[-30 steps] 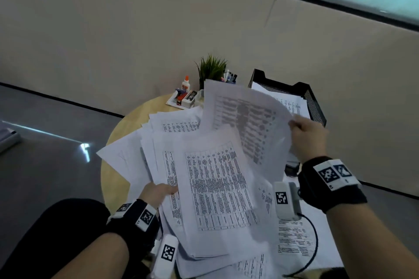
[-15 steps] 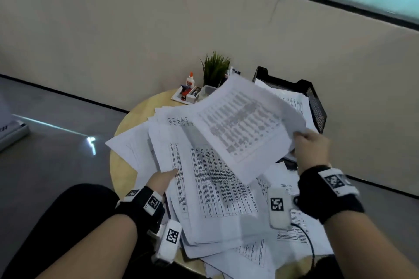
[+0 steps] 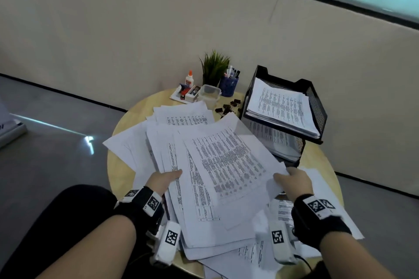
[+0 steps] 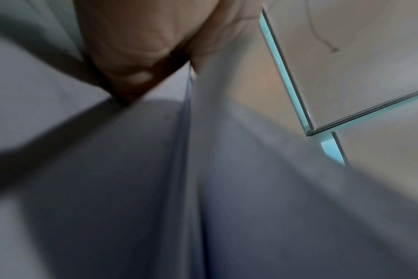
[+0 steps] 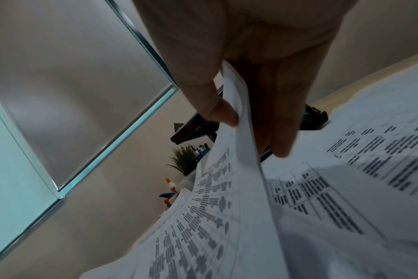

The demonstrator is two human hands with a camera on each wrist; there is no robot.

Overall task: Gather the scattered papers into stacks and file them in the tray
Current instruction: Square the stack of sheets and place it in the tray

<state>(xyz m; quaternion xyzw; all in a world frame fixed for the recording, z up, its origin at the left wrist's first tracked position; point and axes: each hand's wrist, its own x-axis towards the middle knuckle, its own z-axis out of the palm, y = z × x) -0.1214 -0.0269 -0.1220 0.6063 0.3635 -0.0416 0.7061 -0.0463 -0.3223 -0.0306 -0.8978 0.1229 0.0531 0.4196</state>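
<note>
Starting at the left of the head view, loose sheets [image 3: 127,145] fan out past the rim of the round table [image 3: 118,165], not yet pulled into any order. Next comes the left hand [image 3: 162,180], thumb laid on top of the gathered pile [image 3: 204,188] and, as the left wrist view shows, fingers [image 4: 131,56] curled beneath it, so it clamps the pile's left edge; that grip likely serves to steady the sheets while more are added. Over the middle lies the top sheet [image 3: 229,161], angled across the pile rather than squared with it. Its near right corner is pinched by the right hand [image 3: 292,180], and the right wrist view shows the thumb [image 5: 212,105] on one face and the fingers behind, with the paper bowed between, which suggests it is being laid onto the pile and not yet released. More papers [image 3: 317,188] lie under and beyond that hand. Farther right, the black tray [image 3: 317,106] stands at the table's back edge, its upper and lower tiers already holding filed stacks, placed within easy reach. Behind the pile sit a glue bottle [image 3: 188,78], a plant [image 3: 214,68], a pen cup [image 3: 230,85] and binder clips [image 3: 226,107].
</note>
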